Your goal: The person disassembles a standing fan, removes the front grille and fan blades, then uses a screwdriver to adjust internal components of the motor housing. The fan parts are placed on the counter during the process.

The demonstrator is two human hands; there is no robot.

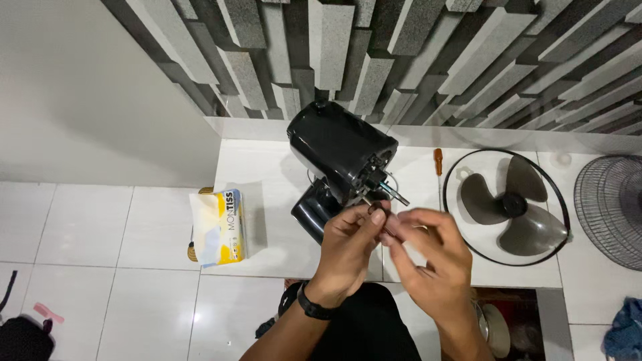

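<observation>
Black fan motor housing [340, 150] stands on the white worktop [261, 200], its metal shaft [391, 192] pointing right and down toward your hands.

Your left hand [351, 247] is nearer, its fingers [376, 215] pinched at the shaft's base just below the housing; your right hand [428, 257] sits just beside, fingertips curled close, though whether they hold anything is hidden. Fan blade [511, 204] lies to the right.

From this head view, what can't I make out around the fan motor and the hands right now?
- Whatever the left hand and right hand pinch: too small, covered by fingertips.
- Fan motor front and base: partly hidden behind the hands.
- Wire grille: cut off by the right edge.
- Screwdriver: only its orange handle is clear.
</observation>
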